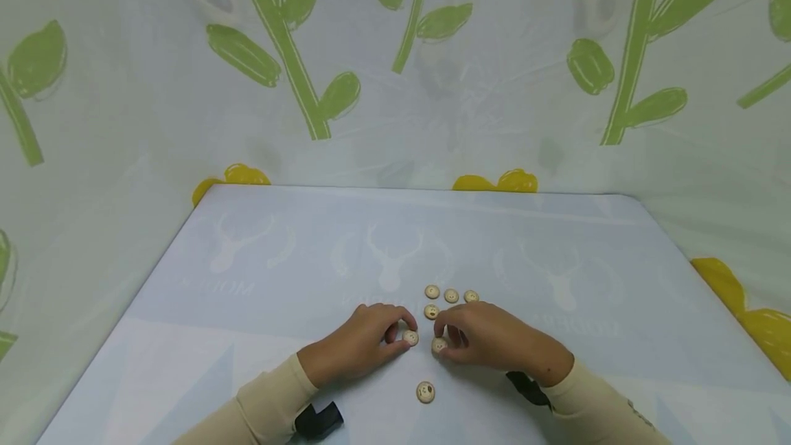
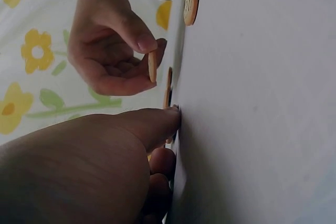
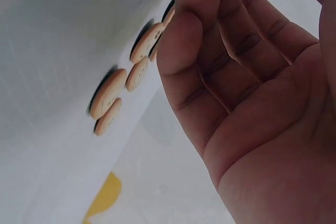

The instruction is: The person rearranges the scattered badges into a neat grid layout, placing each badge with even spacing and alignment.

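My left hand [image 1: 364, 340] pinches a small round wooden disc [image 1: 410, 338] between thumb and forefinger. In the left wrist view that thumb [image 2: 163, 121] is down at the tabletop and mostly hides the disc. Just to the right, my right hand [image 1: 494, 338] holds another wooden disc [image 1: 439, 345] by its edges. The left wrist view shows this disc [image 2: 152, 66] edge-on, raised off the table. Both discs bear dark marks on their faces. In the right wrist view the curled fingers [image 3: 181, 43] show, but the held disc is hidden.
Beyond the hands lie a back row of three discs [image 1: 452, 296] and a single disc [image 1: 431, 311] in front of it. Another disc [image 1: 426, 392] lies nearer the front. Everything rests on a pale patterned tabletop [image 1: 278, 259], enclosed by flower-printed fabric [image 1: 494, 101].
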